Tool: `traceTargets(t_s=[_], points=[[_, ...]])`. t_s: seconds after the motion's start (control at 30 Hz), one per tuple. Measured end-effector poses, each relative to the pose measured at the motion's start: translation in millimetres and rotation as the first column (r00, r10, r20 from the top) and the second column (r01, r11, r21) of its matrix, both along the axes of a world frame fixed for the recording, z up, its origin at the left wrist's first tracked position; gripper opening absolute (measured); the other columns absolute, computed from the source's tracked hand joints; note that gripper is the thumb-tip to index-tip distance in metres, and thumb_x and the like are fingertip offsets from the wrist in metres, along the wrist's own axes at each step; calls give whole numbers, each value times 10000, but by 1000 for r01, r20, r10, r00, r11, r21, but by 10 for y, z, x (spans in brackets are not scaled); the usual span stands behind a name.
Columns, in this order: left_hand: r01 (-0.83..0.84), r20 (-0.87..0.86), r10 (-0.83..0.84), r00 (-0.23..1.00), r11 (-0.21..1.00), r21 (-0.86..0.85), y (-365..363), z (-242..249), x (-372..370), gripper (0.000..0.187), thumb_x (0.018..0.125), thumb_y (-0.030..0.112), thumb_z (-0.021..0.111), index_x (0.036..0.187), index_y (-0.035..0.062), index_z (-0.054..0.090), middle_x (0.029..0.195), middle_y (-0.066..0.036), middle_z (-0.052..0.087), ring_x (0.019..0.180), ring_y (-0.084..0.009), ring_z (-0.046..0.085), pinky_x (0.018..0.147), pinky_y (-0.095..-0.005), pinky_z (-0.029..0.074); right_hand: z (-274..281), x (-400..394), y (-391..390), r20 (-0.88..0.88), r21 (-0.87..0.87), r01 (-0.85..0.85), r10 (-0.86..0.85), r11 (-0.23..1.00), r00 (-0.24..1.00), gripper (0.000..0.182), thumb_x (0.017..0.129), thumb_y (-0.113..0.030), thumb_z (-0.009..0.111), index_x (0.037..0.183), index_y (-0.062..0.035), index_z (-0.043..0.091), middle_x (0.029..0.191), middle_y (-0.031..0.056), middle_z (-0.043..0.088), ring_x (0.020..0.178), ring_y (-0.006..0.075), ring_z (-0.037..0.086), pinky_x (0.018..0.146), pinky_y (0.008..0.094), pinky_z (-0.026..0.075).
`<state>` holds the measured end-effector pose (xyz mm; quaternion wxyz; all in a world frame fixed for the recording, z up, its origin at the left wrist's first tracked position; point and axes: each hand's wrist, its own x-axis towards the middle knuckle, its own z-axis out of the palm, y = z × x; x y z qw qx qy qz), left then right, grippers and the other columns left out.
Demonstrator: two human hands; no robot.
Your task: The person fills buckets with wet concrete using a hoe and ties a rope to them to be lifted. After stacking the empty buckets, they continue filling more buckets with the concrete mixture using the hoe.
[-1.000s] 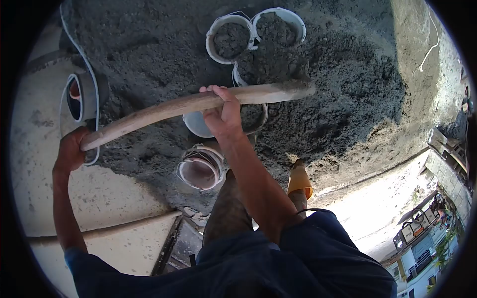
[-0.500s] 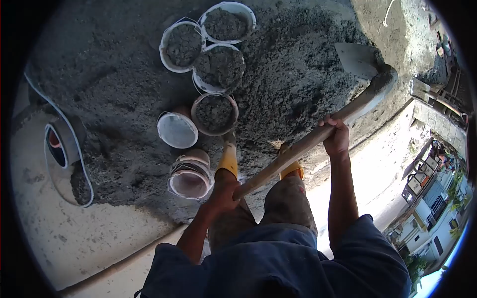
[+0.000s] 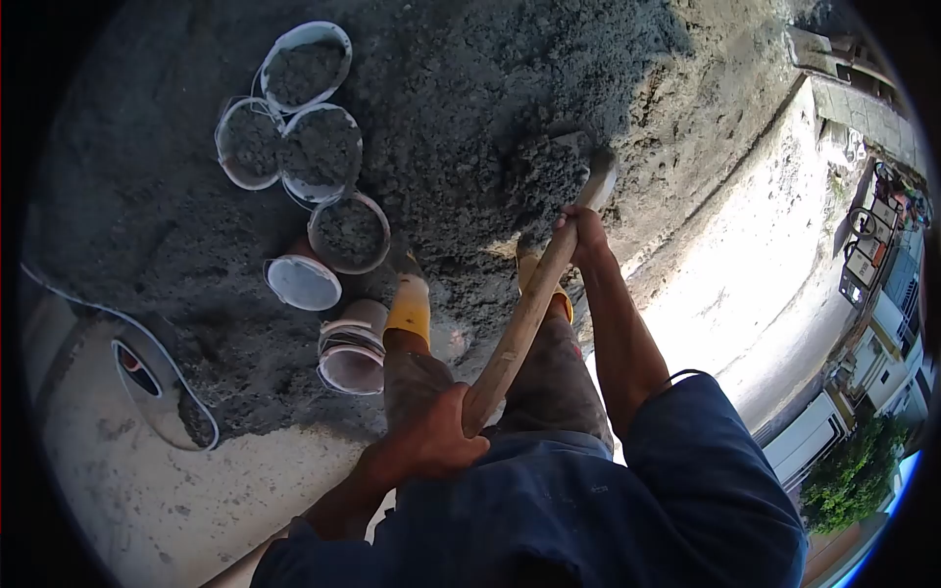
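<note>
A hoe with a thick wooden handle (image 3: 524, 323) slants across my legs. My left hand (image 3: 441, 431) wraps round its lower end near my waist. Farther up, close to the head, my right hand (image 3: 585, 233) grips the same handle. The hoe's blade (image 3: 570, 142) is partly hidden in a heap of dark grey wet mix (image 3: 534, 176) that looks like mortar or concrete. Left of the hoe are several buckets filled with grey mix, including a white-rimmed bucket (image 3: 350, 61) and a reddish-rimmed bucket (image 3: 384, 220).
A tilted bucket (image 3: 304, 282) with a pale inside and a nested bucket stack (image 3: 351, 367) lie by my left yellow boot (image 3: 409, 312). A pale hose or cable (image 3: 127, 318) loops at left. A sunlit pale strip (image 3: 725, 284) runs along the right, with buildings beyond.
The hoe's head has come down and leftward into the mix, its blade now partly buried. Both hands have moved with the handle, the right one leftward. The view has shifted, too.
</note>
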<state>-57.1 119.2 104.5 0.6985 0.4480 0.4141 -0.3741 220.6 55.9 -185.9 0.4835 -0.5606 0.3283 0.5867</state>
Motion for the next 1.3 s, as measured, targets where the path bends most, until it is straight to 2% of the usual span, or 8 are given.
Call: traceTargets(t_s=[0.33, 0.47, 0.57, 0.63, 0.7, 1.03, 1.17, 1.3], points=[[293, -27, -298, 954, 915, 278, 1795, 1054, -617, 488, 656, 183, 631, 1087, -23, 526, 785, -184, 612, 749, -297, 641, 657, -385, 469, 862, -814, 1124, -93, 146, 303, -292, 942, 952, 88, 805, -3, 461, 804, -69, 403, 684, 42, 448, 577, 162, 488, 580, 304, 497], [395, -374, -212, 903, 750, 530, 2117, 1383, -1711, 403, 569, 23, 635, 971, 34, 599, 812, -165, 626, 762, -297, 645, 656, -369, 473, 1389, -1986, 1956, -152, 246, 379, -351, 892, 924, 61, 831, -20, 487, 850, -55, 441, 750, 59, 464, 656, 192, 516, 669, 322, 498], [552, -573, -69, 817, 383, 741, 2339, 1109, -2966, 317, 645, -96, 525, 907, 59, 615, 894, -152, 647, 876, -329, 636, 745, -390, 484, 1448, -2914, 2585, -364, 373, 348, -209, 860, 908, 100, 828, -27, 551, 904, -29, 485, 845, 77, 517, 760, 219, 562, 759, 341, 504], [522, -609, -18, 793, 534, 665, 2491, 862, -3579, 310, 667, -80, 531, 938, 51, 607, 927, -167, 640, 939, -334, 620, 760, -391, 482, 1387, -3300, 2882, -460, 350, 319, -135, 881, 877, 140, 804, -6, 587, 916, -13, 503, 885, 85, 531, 809, 228, 576, 793, 347, 505], [534, -550, -34, 835, 300, 791, 2439, 475, -3972, 341, 670, -77, 548, 976, 61, 604, 950, -167, 640, 971, -343, 607, 776, -397, 482, 1407, -3289, 2944, -365, 390, 265, -117, 882, 924, 109, 798, -1, 587, 880, -8, 516, 873, 96, 544, 826, 238, 579, 814, 348, 503], [-242, 137, 203, 970, 880, 409, -223, -1123, -1637, 476, 655, 125, 650, 1087, -2, 494, 901, -239, 615, 892, -391, 609, 777, -433, 483, 212, -1053, 1699, 461, 16, -403, 351, 915, 815, 81, 784, -87, 538, 792, -8, 520, 688, 103, 536, 557, 221, 543, 530, 373, 484], [-326, 58, 322, 945, 938, 117, -313, -347, -1379, 593, 646, 184, 666, 1139, -74, 458, 943, -263, 593, 930, -378, 602, 804, -407, 476, -429, -1431, 927, 185, -191, -682, 708, 706, 682, 82, 755, -89, 582, 781, -38, 524, 603, 67, 501, 500, 197, 526, 479, 319, 461], [-301, -68, 300, 952, 954, -5, 173, 4, -1639, 581, 674, 219, 661, 1148, -54, 464, 1013, -240, 566, 980, -347, 571, 841, -392, 452, -415, -1844, 667, -73, -111, -479, 473, 871, 878, 100, 785, -97, 547, 772, -48, 461, 610, 57, 473, 504, 174, 512, 491, 292, 473]])
